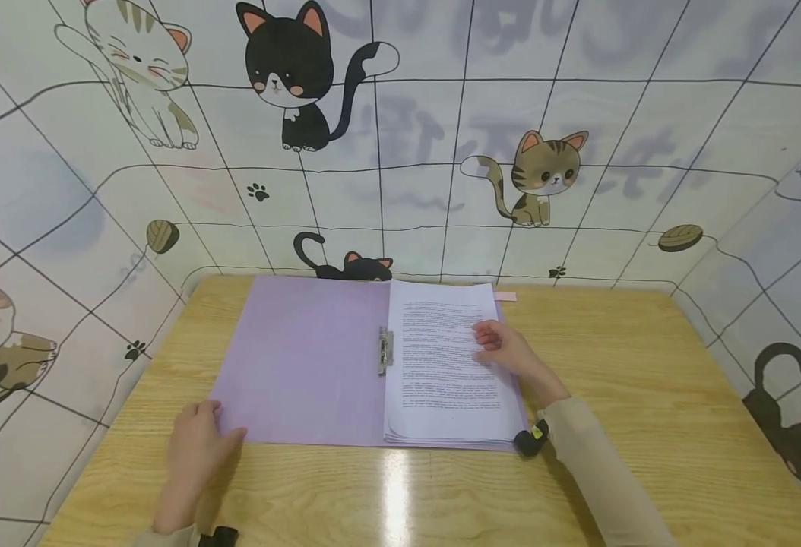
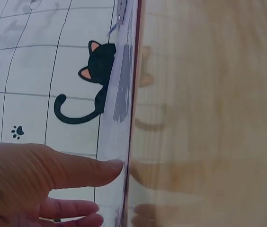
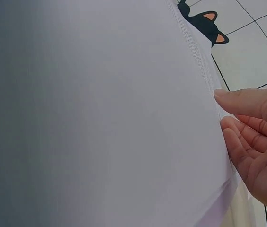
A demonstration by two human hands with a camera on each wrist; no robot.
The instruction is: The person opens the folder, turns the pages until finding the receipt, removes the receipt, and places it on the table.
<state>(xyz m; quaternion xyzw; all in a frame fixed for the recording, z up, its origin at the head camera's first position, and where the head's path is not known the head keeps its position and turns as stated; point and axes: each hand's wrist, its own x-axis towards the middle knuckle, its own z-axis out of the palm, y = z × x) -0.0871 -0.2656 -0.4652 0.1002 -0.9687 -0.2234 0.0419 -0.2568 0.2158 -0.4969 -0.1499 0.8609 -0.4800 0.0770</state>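
There it lay, the lilac document folder [image 1: 305, 357], spread wide across the tabletop [image 1: 647, 380], cover to the left, stack of printed sheets [image 1: 450, 418] to the right. Between the two sat the metal clip [image 1: 385, 351], right at the stack's left edge, and out at the far right corner poked a pale pink tab [image 1: 506, 296].

Over on the left, the left hand [image 1: 198, 444] was at the cover's near left corner: fingertips on the left edge, thumb stretched towards the near edge. A loose grip, this one, thumb and fingers spread apart and touching the cover without curling round it.

Across to the right, the right hand [image 1: 510, 353] was in at the right edge of the sheets, fingers softly bent, thumb held apart from them. That grip stood partway spread, fingertips at the paper's edge and no sheet seen pinched in the gap. A beige sleeve [image 1: 599, 471] ran back from it towards the near right, a small black device [image 1: 532, 441] at the wrist.

On the far side, cat drawings dotted the gridded wall covering [image 1: 428, 190], a black cat [image 1: 366, 267] peeking just over the folder's far edge.
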